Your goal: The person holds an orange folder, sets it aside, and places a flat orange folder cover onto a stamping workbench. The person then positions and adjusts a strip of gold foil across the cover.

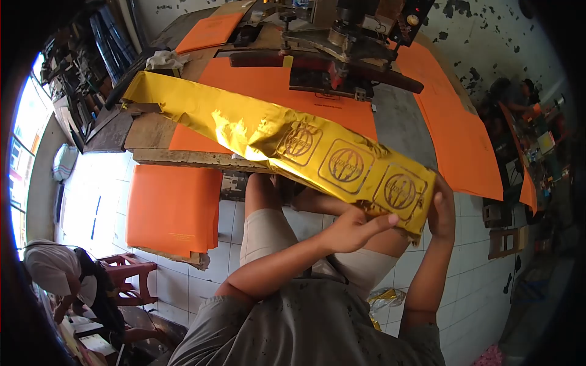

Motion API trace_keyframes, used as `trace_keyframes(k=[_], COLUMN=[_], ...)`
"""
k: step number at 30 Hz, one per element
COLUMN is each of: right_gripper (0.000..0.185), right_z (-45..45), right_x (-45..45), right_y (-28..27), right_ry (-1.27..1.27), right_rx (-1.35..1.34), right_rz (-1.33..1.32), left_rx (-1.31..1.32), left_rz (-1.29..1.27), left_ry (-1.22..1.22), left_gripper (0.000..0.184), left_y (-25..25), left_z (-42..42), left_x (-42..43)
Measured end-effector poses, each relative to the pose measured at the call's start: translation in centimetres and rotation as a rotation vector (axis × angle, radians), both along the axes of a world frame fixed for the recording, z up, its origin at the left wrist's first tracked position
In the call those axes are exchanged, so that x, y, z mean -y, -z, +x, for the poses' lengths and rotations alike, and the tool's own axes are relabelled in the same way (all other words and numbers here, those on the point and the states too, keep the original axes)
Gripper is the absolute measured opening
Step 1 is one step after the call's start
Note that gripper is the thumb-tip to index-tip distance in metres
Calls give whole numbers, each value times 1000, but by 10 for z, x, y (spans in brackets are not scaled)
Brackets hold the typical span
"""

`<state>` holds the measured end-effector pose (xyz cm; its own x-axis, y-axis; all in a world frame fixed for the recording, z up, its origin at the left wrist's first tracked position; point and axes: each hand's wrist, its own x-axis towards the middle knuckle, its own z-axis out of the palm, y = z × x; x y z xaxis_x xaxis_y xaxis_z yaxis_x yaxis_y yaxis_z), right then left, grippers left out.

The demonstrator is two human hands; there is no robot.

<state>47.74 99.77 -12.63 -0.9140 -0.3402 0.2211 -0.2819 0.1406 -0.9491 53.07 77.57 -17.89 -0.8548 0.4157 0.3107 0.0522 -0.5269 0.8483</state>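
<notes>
A long strip of shiny gold foil [244,125] stretches across the view, from the upper left down to my hands at the lower right. Square frames with round emblems are marked along its right part. My left hand [357,230] grips the lower edge near the right end, its thumb laid on the foil and its other fingers partly hidden. At the right end, my right hand [442,210] is wrapped round the foil's edge, with some fingers behind it. Beyond the strip, an orange sheet [268,79] lies under a stamping press [342,43].
Orange sheets [452,134] lie on the right of the worktable, and another orange stack [171,207] sits lower left. A white cloth [165,60] rests at the back. A person [67,274] bends near a red stool [131,277]. Crumpled foil [386,297] is on the floor.
</notes>
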Motion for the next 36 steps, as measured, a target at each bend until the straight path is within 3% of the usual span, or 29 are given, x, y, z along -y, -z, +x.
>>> trace_keyframes(k=[6,12,15,22,36], right_gripper=[61,64,66,59,51], right_z=[-2,0,5,15,18], right_x=[-1,-23,-22,-23,-36], right_y=[1,24,23,2,0], right_ry=[-90,-105,-9,-91,-48], right_rx=[-101,76,8,-60,-179], right_rz=[-19,-104,-72,143,119], left_rx=[-115,-161,-228,-210,-287], left_rz=[-87,-194,-231,-192,-398], left_ry=[-28,63,68,81,157], left_gripper=[38,39,38,36,53], left_y=[-1,9,2,8,25], left_z=[4,3,2,7,14], left_x=[-2,-5,1,3,28])
